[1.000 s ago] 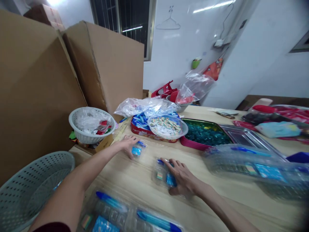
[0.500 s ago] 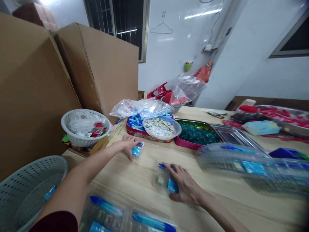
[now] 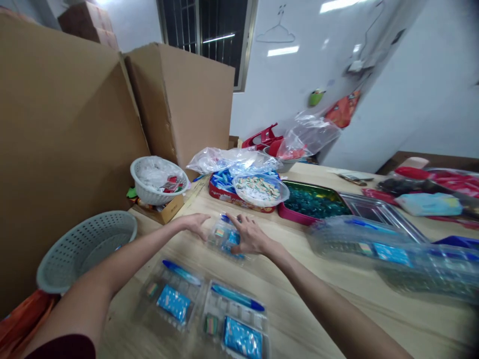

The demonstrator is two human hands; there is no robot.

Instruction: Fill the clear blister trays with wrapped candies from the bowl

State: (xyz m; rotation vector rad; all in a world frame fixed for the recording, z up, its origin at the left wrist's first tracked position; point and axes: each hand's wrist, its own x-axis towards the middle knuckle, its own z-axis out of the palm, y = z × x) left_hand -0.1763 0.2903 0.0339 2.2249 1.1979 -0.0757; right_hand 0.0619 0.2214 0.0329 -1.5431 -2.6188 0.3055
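Clear plastic blister tray [image 3: 225,238] lies on a pale wood counter [image 3: 299,304] between a person's two bare hands, holding a blue pen, a blue packet and a small striped card. The right hand [image 3: 250,235] rests on the tray's right side, fingers spread across the plastic, its grip open and flat rather than closed around the tray. The left hand [image 3: 193,223] sits just beside the tray's left edge, its grip loosely open and holding nothing.

Two more blister trays [image 3: 202,309] lie nearer the person, each with a blue pen and a blue packet. To the left stands a grey-green perforated basket [image 3: 88,249]. Beyond the hands are a red tin [image 3: 228,193] of blue packets, a clear bowl [image 3: 260,192] of small wrapped pieces and a pink tray [image 3: 310,202] of teal items. A white basket [image 3: 157,182] sits on a cardboard box [image 3: 161,213] against tall cardboard cartons [image 3: 179,104]. A blurred stack of clear trays [image 3: 389,254] occupies the right side of the counter, beside a steel tray [image 3: 368,209].
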